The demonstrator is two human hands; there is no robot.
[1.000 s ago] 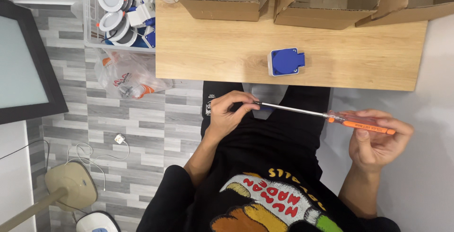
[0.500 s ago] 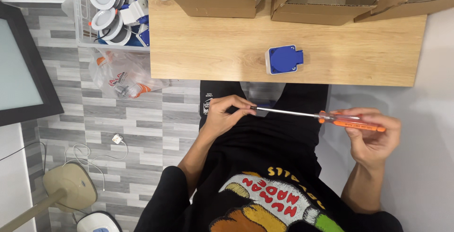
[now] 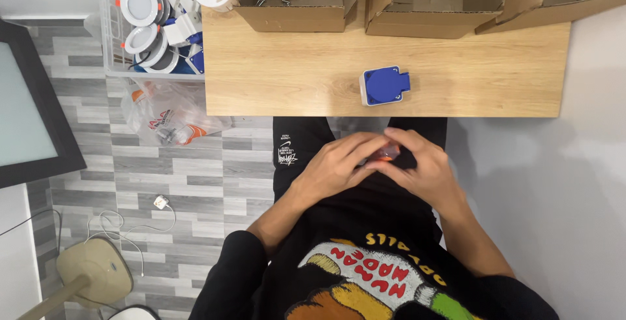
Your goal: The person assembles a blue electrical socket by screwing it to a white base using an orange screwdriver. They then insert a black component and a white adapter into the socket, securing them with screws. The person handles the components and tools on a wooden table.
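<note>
Hands, left (image 3: 339, 163) and right (image 3: 420, 170), now meet over the lap, cupped around the orange-handled screwdriver (image 3: 386, 153), mostly hidden; earlier they held it stretched apart below the wooden desk (image 3: 293, 79) edge.

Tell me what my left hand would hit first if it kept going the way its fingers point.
Probably the right hand: the left hand points right and slightly toward the table, and both already meet around the orange-handled tool over the lap.
</note>
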